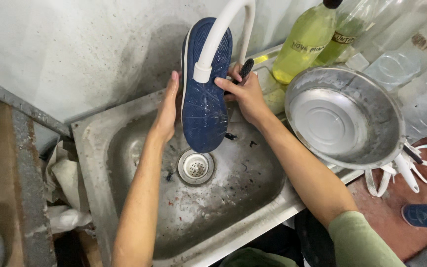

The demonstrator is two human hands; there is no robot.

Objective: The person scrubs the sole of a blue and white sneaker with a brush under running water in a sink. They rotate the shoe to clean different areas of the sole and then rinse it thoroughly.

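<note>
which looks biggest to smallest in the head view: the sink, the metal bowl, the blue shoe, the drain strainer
1. Sink, the largest by far.
2. Metal bowl.
3. Blue shoe, though it is held up nearer the camera, so its rank against the bowl is unsure.
4. Drain strainer, clearly the smallest.

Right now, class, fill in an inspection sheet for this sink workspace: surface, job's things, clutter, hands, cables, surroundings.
Surface: steel sink, wet, dark specks round the drain.
Job's things: blue shoe, sole up, under the white tap; black brush.
Clutter: steel bowl, bottles, white laces.
Hands: left hand grips the shoe's side; right hand holds brush and shoe.
Cables: nothing seen.
Surroundings: stained wall, second blue shoe on the floor.
</note>
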